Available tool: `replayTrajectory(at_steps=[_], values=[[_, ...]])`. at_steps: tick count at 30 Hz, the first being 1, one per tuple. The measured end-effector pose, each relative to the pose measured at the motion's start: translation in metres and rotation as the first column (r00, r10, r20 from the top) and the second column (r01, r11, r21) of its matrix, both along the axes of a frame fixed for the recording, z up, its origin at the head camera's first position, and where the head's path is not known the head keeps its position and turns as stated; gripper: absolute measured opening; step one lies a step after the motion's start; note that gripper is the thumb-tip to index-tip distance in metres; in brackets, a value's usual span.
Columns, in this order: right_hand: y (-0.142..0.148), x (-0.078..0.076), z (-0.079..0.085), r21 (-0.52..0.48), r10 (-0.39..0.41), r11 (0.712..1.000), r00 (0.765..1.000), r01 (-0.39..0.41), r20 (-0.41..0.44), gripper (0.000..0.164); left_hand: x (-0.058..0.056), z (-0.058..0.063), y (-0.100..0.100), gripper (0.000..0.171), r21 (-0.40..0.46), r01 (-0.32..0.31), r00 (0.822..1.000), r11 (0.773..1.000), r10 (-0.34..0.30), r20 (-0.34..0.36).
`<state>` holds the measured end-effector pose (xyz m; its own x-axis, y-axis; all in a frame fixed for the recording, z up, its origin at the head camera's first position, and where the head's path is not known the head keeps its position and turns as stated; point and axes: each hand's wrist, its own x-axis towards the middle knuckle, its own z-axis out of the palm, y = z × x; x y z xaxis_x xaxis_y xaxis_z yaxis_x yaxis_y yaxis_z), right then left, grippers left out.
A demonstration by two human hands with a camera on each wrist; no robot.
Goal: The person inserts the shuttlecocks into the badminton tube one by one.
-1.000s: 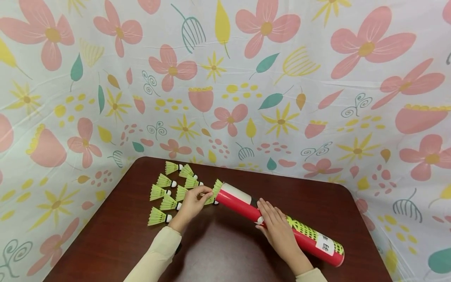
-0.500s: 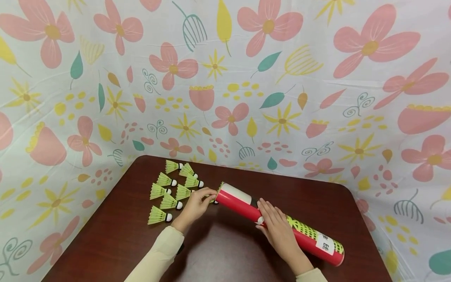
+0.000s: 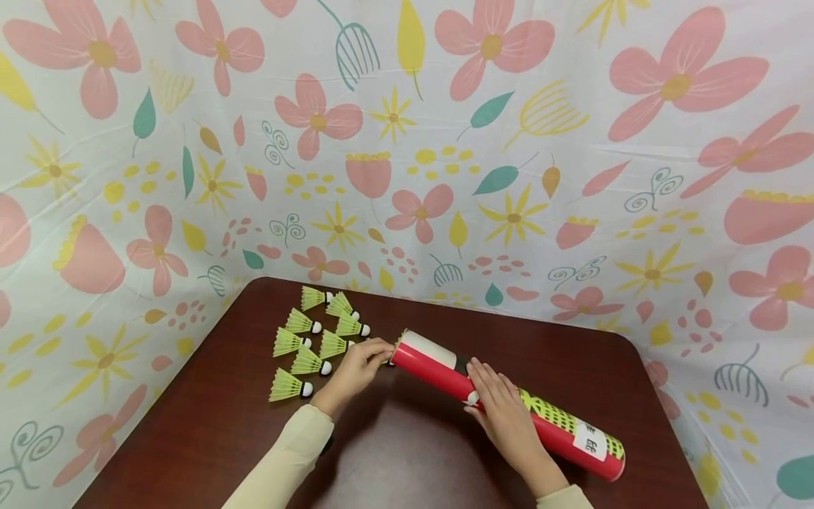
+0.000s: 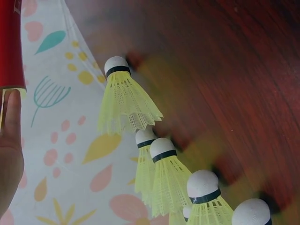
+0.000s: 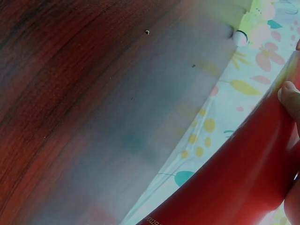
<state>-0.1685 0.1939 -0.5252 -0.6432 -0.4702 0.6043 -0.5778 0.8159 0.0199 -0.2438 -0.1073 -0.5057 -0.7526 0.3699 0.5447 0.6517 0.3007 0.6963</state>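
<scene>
My left hand (image 3: 356, 371) is at the uncapped upper end of a red shuttlecock tube (image 3: 435, 372), thumb and fingertips together at its mouth. They pinch the skirt edge of a yellow shuttlecock (image 3: 400, 340), most of which is hidden inside. In the left wrist view a finger (image 4: 13, 112) reaches right to the tube's rim. My right hand (image 3: 505, 420) grips the tube around its middle, fingers over the top and thumb (image 5: 289, 89) along the side. The tube slants down to the right, with a white label (image 3: 590, 441) near its far end.
Several yellow shuttlecocks (image 3: 287, 386) with white bases lie in loose rows on the dark wooden table (image 3: 413, 452), left of the tube. One base (image 3: 391, 362) peeks out just beyond my left fingers. A flower-printed cloth (image 3: 445, 141) hangs behind the table.
The shuttlecock at the tube's mouth has slid in, its skirt now mostly out of sight. My left hand has followed rightward to the rim. The right hand keeps its place on the tube.
</scene>
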Motion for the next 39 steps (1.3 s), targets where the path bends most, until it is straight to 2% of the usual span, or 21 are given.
replayTrajectory(at_steps=[6, 10, 13, 16, 22, 27, 30, 32, 39], values=[[0.001, 0.0, -0.001, 0.012, 0.003, 1.0, 1.0, -0.003, 0.005, 0.072, 0.002, 0.004, -0.005, 0.018, 0.017, -0.022, 0.999, 1.0, 0.021, 0.025], [0.004, 0.0, -0.003, 0.002, 0.013, 1.0, 1.0, -0.013, -0.002, 0.071, 0.002, 0.003, -0.012, 0.019, 0.031, -0.12, 0.99, 0.992, 0.117, 0.082], [0.006, 0.001, -0.004, -0.005, 0.013, 1.0, 1.0, -0.013, 0.005, 0.07, 0.0, -0.004, -0.017, 0.018, 0.035, -0.234, 0.966, 0.972, 0.228, 0.118], [0.008, 0.001, -0.005, -0.014, 0.011, 1.0, 1.0, -0.011, -0.001, 0.07, -0.002, -0.011, -0.021, 0.017, 0.022, -0.333, 0.932, 0.943, 0.326, 0.157], [0.009, 0.0, -0.007, -0.026, 0.015, 1.0, 1.0, -0.016, -0.016, 0.07, -0.008, -0.022, -0.022, 0.015, -0.023, -0.45, 0.867, 0.893, 0.443, 0.229], [0.009, 0.0, -0.007, -0.04, 0.031, 0.999, 1.0, -0.031, -0.001, 0.066, -0.015, -0.028, -0.019, 0.013, -0.051, -0.483, 0.824, 0.874, 0.474, 0.312], [0.01, 0.001, -0.008, -0.051, 0.044, 0.998, 0.999, -0.044, 0.009, 0.066, -0.016, -0.031, -0.017, 0.012, -0.064, -0.487, 0.801, 0.871, 0.475, 0.365], [0.01, 0.002, -0.009, -0.052, 0.044, 0.998, 0.999, -0.043, 0.012, 0.067, -0.016, -0.033, -0.015, 0.012, -0.075, -0.488, 0.791, 0.869, 0.477, 0.383], [0.011, 0.004, -0.01, -0.034, 0.013, 0.999, 1.0, -0.013, -0.003, 0.072, -0.013, -0.039, -0.013, 0.008, -0.092, -0.505, 0.78, 0.858, 0.499, 0.378]])
